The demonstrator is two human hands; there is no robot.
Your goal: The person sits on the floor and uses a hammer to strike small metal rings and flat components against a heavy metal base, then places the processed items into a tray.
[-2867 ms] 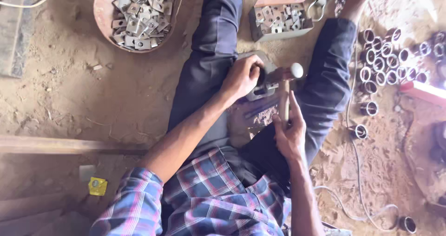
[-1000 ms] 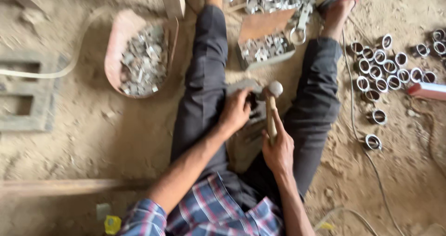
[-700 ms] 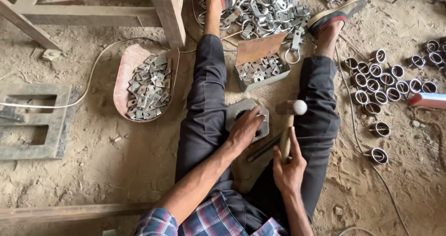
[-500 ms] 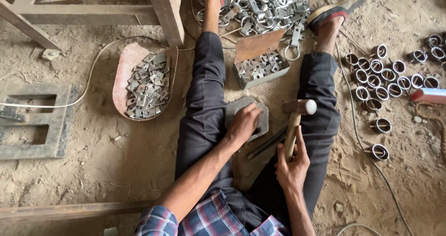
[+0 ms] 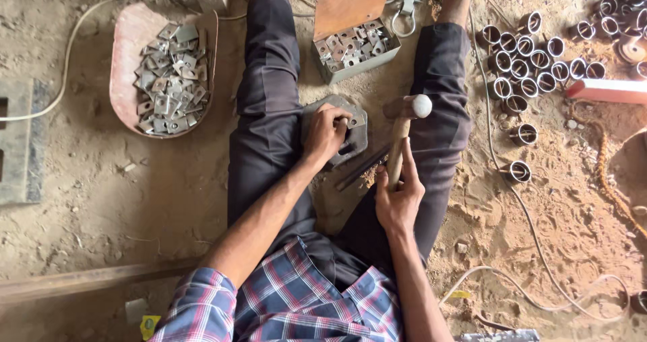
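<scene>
The right hand (image 5: 399, 197) grips a wooden-handled steel hammer (image 5: 402, 130) low on its stiff shaft, head-heavy, raised. The left hand (image 5: 326, 132) pins a small flat metal piece (image 5: 356, 120), rigid and light, onto the grey iron block (image 5: 354, 140) between the legs.

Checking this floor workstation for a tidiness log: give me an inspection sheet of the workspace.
Surface: sandy dirt floor.
Job's things: grey metal block between the legs; hammer; small plate on the block.
Clutter: pink tray of square plates; open metal box of plates; short pipe rings.
Grippers: left hand on the block; right hand grips the hammer handle.
Cables: white cable; thin wire.
Surroundings: wooden plank.
</scene>
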